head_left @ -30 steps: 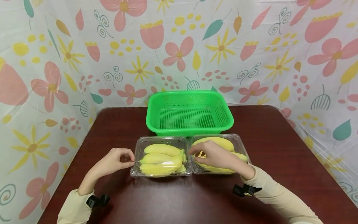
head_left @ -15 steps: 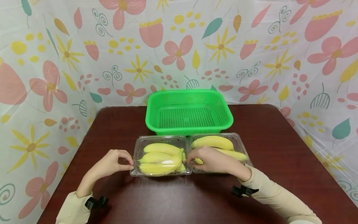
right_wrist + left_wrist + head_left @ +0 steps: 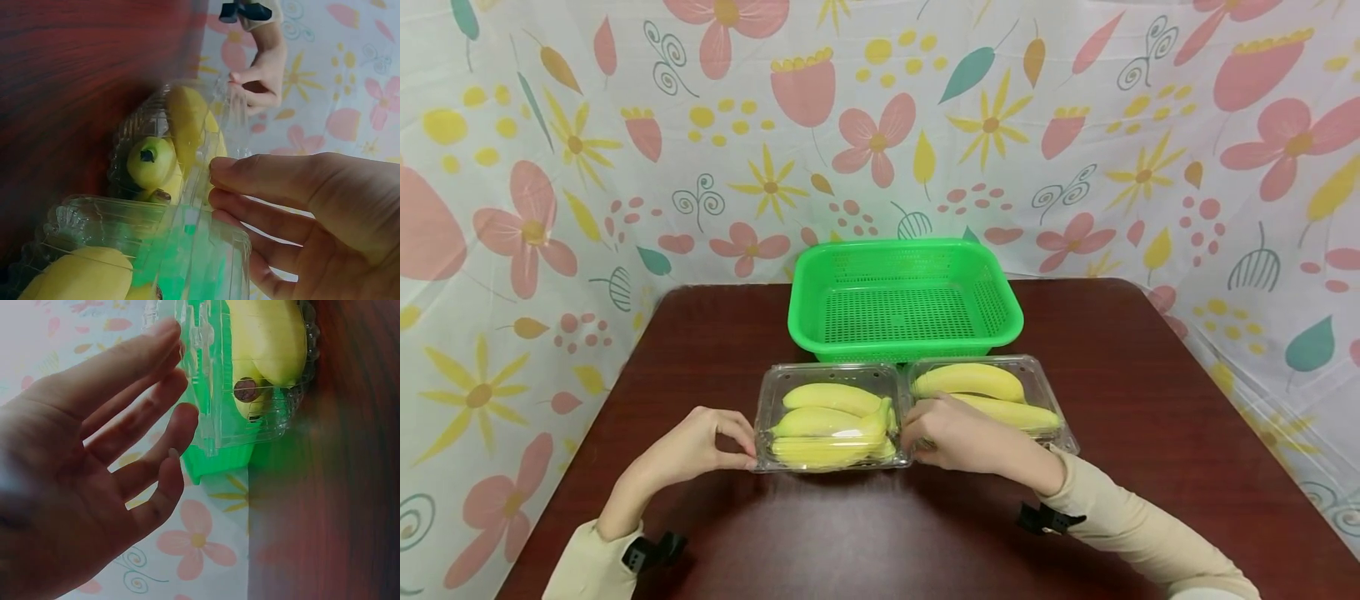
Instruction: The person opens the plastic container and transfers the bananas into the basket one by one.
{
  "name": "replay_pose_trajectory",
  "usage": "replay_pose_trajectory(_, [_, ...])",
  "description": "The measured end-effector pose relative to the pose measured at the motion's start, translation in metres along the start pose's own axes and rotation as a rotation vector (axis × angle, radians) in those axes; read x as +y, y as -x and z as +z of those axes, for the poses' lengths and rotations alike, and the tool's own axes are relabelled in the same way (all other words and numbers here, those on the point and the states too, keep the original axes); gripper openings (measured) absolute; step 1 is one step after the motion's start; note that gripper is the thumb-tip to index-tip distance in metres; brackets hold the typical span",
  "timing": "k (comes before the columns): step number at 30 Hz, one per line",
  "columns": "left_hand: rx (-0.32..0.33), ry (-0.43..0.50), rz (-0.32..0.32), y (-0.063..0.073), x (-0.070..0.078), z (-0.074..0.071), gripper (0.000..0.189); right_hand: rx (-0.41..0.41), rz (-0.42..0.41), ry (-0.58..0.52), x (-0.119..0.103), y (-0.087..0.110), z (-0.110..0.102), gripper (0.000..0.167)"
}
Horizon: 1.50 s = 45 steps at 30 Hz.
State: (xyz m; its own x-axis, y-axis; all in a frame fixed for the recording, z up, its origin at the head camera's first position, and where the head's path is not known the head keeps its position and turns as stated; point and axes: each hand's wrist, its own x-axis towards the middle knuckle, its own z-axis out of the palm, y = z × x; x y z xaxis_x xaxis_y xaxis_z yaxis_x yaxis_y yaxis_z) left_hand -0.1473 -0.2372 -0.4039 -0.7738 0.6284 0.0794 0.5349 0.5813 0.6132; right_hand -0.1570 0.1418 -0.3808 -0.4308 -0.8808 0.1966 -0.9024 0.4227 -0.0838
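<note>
right hand (image 3: 955,435) partly covering bananas (image 3: 1011,413), sleeves (image 3: 1138,525) cropped

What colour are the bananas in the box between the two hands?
The bananas are yellow; the head view shows it best.

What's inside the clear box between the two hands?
The clear box holds yellow bananas, visible through the plastic. The upper ones partly cover those lower down, so I can't tell exactly how many there are.

I record a dark red-brown table (image 3: 1120,350), light glaring off its surface; behind, a creased, flower-printed white cloth (image 3: 880,208).
</note>
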Motion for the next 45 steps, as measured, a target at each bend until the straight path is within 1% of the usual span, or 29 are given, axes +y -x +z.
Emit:
replay_pose_trajectory(2, [-0.02,0.002,0.012,0.001,0.002,0.0,0.005,0.0,0.0,0.042,-0.002,0.001,0.001,0.011])
replay_pose_trajectory(4, [-0.034,-0.002,0.022,0.001,0.003,0.0,0.009,-0.015,0.013,0.057,-0.003,0.001,0.001,0.011])
replay_pose_trajectory(9, [-0.046,0.006,0.032,0.002,0.007,0.001,0.015,-0.06,0.036,0.058,-0.007,0.002,0.001,0.013])
replay_pose_trajectory(13, [-0.047,0.022,0.044,0.002,0.009,0.004,0.017,-0.082,0.034,0.061,-0.01,0.002,0.001,0.016])
replay_pose_trajectory(15, [-0.043,0.02,0.051,0.002,0.01,0.005,0.017,-0.079,0.023,0.07,-0.01,0.002,0.002,0.017])
replay_pose_trajectory(18, [-0.034,0.005,0.057,0.002,0.011,0.006,0.018,-0.052,-0.007,0.102,-0.011,0.002,0.004,0.015])
replay_pose_trajectory(22, [-0.028,-0.036,0.062,0.002,0.014,0.005,0.02,-0.002,-0.046,0.141,-0.01,0.002,0.008,0.014])
replay_pose_trajectory(25, [-0.02,-0.061,0.07,0.003,0.017,0.004,0.021,0.017,-0.058,0.148,-0.009,0.002,0.01,0.014])
replay_pose_trajectory(31, [-0.007,-0.112,0.074,0.005,0.02,0.005,0.023,0.003,-0.066,0.132,-0.008,0.003,0.009,0.008])
replay_pose_trajectory(36, [0.025,-0.207,0.08,0.006,0.025,0.008,0.025,-0.014,-0.072,0.143,-0.009,0.002,0.006,0.007])
replay_pose_trajectory(40, [0.054,-0.284,0.088,0.006,0.03,0.011,0.026,-0.005,-0.082,0.195,-0.01,0.001,0.006,0.007])
replay_pose_trajectory(45, [0.07,-0.341,0.07,0.006,0.034,0.011,0.027,0.057,-0.119,0.276,-0.011,-0.002,0.01,0.014])
